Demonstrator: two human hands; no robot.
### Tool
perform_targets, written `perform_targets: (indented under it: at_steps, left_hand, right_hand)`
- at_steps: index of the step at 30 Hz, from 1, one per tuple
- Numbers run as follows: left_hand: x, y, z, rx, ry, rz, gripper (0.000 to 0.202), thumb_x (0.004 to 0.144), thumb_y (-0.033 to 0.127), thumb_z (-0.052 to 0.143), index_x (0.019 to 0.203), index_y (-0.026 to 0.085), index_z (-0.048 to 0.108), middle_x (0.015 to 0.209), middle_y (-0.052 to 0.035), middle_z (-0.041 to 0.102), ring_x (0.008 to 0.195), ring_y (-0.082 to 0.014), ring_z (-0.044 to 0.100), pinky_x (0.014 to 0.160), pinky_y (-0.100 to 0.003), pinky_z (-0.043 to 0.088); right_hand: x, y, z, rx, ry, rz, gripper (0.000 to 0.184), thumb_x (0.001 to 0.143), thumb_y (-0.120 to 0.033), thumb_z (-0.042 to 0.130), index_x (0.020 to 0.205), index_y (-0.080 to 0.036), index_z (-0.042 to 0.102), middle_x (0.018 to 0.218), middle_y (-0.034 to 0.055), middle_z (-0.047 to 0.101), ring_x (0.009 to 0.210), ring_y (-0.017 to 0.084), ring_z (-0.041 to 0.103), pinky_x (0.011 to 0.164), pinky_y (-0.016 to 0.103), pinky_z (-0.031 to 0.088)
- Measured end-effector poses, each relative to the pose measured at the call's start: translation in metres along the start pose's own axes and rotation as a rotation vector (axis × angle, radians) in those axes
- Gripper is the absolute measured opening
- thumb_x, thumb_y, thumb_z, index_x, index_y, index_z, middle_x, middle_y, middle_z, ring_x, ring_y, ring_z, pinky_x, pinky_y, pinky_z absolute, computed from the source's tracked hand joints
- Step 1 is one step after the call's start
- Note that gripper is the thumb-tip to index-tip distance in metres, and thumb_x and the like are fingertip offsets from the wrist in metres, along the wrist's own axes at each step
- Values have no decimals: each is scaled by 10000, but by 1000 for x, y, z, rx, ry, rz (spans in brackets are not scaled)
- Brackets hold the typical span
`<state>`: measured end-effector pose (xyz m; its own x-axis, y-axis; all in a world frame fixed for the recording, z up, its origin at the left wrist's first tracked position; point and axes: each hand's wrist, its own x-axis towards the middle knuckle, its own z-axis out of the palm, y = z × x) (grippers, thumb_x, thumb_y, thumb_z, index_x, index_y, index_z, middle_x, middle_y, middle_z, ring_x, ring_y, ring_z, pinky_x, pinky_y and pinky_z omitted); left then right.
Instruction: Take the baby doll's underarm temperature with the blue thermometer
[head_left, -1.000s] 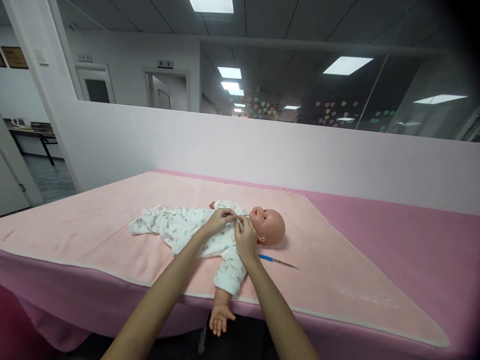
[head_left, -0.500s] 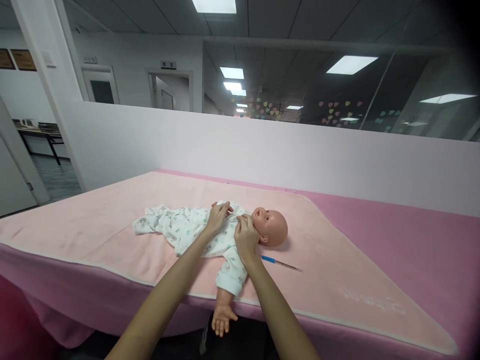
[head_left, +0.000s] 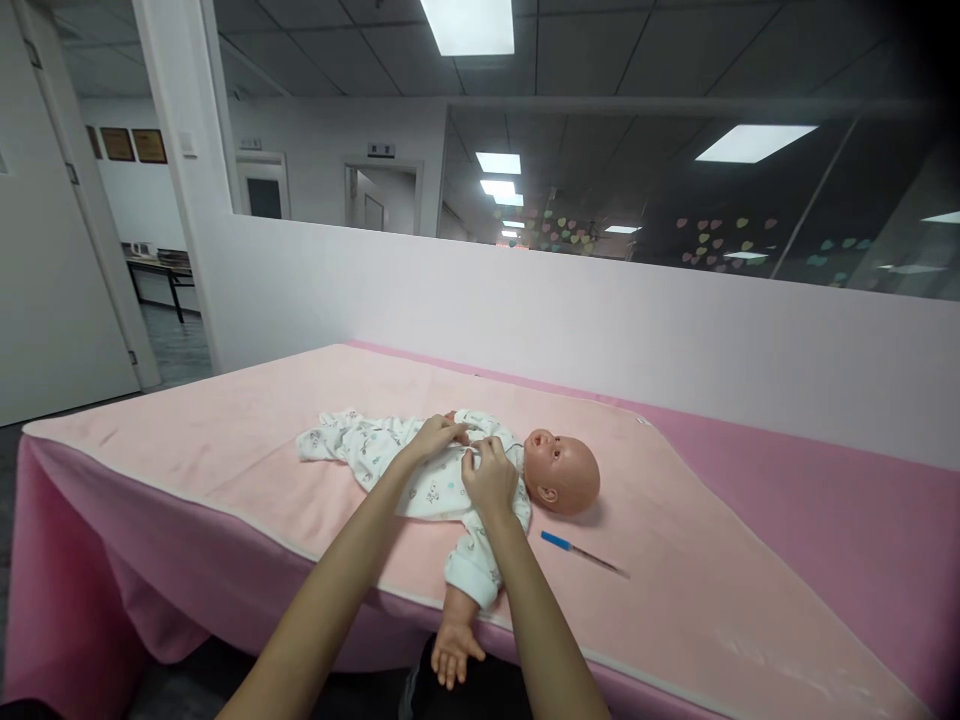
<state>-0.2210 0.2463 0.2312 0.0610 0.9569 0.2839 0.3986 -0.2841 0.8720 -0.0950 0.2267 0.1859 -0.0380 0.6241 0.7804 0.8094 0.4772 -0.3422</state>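
Observation:
A baby doll [head_left: 566,474] lies on its back, its head to the right, dressed in a white printed outfit [head_left: 435,490]. My left hand [head_left: 439,438] rests at the front of the chest, fingertips drawn together on the cloth. Beside it, my right hand [head_left: 491,478] is bent with thumb and fingers pinching at the outfit's front, near the collar. The fingertips of both hands almost meet; the exact bit of cloth or tie between them is too small to make out. One doll arm [head_left: 456,640] hangs over the table's near edge.
A thin stick with a blue end [head_left: 556,540] lies right of the doll's shoulder. Under everything is a pale pink blanket [head_left: 225,450] over a darker pink cloth [head_left: 787,450]. A white half-wall [head_left: 600,320] stands behind; a doorway is at the left.
The view has swung left, so the scene sits further right. Both hands have shifted slightly from the doll's neck toward its belly. The doll and stick stay in place.

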Motion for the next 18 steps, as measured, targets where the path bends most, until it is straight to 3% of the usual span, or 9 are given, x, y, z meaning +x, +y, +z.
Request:
perform_targets:
  at_steps: [6,12,15,18]
  left_hand:
    - [-3,-1,-6,-101,-292,82,199,624,230,485,681,137,651,896,-33,630,939,-176,502,917,-304,312]
    - [-9,-1,-13,-102,-444,124,298,585,121,426,813,149,616,1027,-42,570,970,-179,486,844,-289,376]
    - [-14,0,-11,-14,-457,175,347,572,106,434,885,159,573,1023,-38,562,935,-167,498,804,-272,402]
    - [-18,1,-5,170,-312,260,290,603,134,454,869,165,565,979,-31,574,922,-165,493,839,-281,382]
  right_hand:
    - [-2,3,-1,148,12,54,105,742,-202,435,754,-180,537,744,-9,566,648,96,501,544,199,288]
    - [-4,2,-2,208,12,59,81,720,-181,436,719,-178,517,727,-9,552,651,100,498,562,197,299]
    - [-3,2,-2,209,4,64,74,709,-168,434,696,-176,506,696,-13,540,629,99,489,552,198,292]
    - [-2,2,-1,207,-5,71,74,715,-170,429,686,-177,497,673,-15,536,607,101,480,539,201,283]
